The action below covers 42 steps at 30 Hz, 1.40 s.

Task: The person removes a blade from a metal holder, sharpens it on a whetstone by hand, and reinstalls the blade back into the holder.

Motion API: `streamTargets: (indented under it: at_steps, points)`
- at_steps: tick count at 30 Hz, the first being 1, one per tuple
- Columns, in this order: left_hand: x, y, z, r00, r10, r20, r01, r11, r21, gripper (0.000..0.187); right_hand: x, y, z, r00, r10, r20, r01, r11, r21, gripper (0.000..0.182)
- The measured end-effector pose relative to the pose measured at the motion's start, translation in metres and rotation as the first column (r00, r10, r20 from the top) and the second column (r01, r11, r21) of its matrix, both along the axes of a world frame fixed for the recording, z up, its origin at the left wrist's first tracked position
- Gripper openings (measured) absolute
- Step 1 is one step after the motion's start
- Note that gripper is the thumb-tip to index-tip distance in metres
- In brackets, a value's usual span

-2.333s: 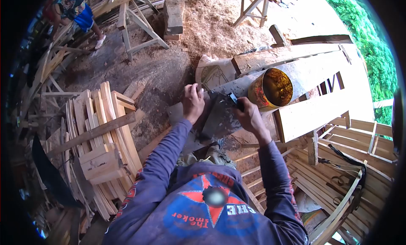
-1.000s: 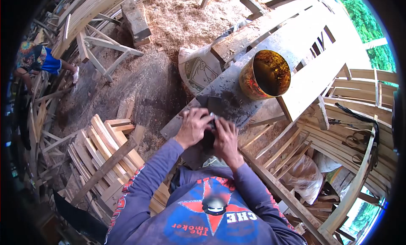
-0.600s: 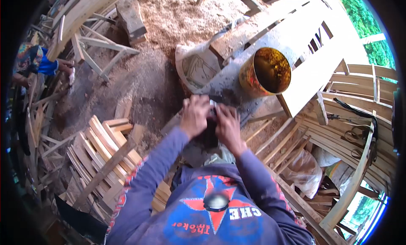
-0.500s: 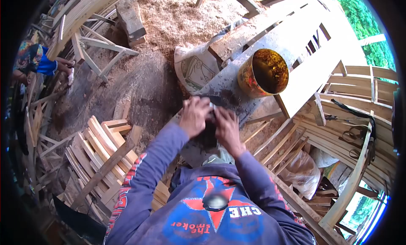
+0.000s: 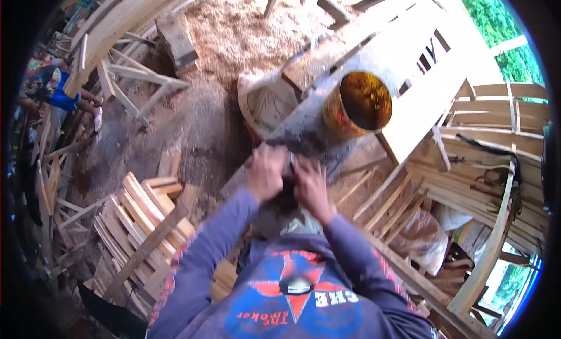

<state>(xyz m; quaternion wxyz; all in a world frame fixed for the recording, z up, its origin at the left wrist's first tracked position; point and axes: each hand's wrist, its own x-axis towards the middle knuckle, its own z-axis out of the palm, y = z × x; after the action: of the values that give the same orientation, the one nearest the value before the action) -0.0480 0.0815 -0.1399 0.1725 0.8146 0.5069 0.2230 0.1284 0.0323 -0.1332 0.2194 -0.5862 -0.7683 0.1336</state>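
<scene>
Both hands are close together in front of my waist, at the near end of a stained grey board (image 5: 307,120). My left hand (image 5: 267,174) has its fingers curled inward, blurred by motion. Beside it, my right hand (image 5: 311,184) is also curled, fingertips pointing at the left. Between them shows a small pale bit of something too blurred to name, with a dark patch underneath. Just beyond my right hand stands a round open tin (image 5: 336,114), yellow and red outside, with a brownish-gold inside. A printed sack (image 5: 266,105) hangs by the board's left edge.
Stacked wooden slats (image 5: 140,213) lie to the left, with a trestle (image 5: 143,85) and a wood block (image 5: 177,44) farther off. Another person (image 5: 55,85) is at the far left. Plastic bags (image 5: 423,234) and a slatted wooden frame (image 5: 491,125) are on the right. Sawdust covers the ground.
My hands have shifted slightly and stay close together, with the left more blurred. The whole view has tilted a little; the tin appears slightly lower and farther left.
</scene>
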Motion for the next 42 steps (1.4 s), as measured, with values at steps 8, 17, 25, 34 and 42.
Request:
streamTargets:
  at_steps: [8,17,25,34,42]
  points:
    - [-0.005,-0.021,-0.014,0.986,-0.087,0.145,0.082,0.996,0.037,0.026,-0.008,-0.026,0.001,0.999,-0.028,-0.047,0.026,0.999,-0.043,0.049]
    - [-0.01,-0.013,-0.004,0.963,-0.118,0.242,0.165,0.969,-0.183,0.032,-0.007,-0.021,-0.007,0.999,-0.046,-0.021,0.046,0.999,0.002,0.058]
    - [-0.005,-0.019,0.0,0.971,-0.114,0.211,0.129,0.99,-0.062,0.029,-0.008,-0.031,-0.013,0.998,-0.062,-0.019,0.062,0.998,0.019,0.062]
    - [-0.012,-0.029,0.003,0.963,-0.108,0.246,0.158,0.969,-0.192,0.035,-0.018,-0.039,0.004,0.996,-0.078,-0.042,0.078,0.997,-0.011,0.052]
    - [-0.012,-0.044,-0.018,0.959,-0.061,0.278,0.113,0.978,-0.176,0.034,-0.005,-0.048,-0.013,0.996,-0.023,-0.081,0.018,0.998,-0.068,0.048]
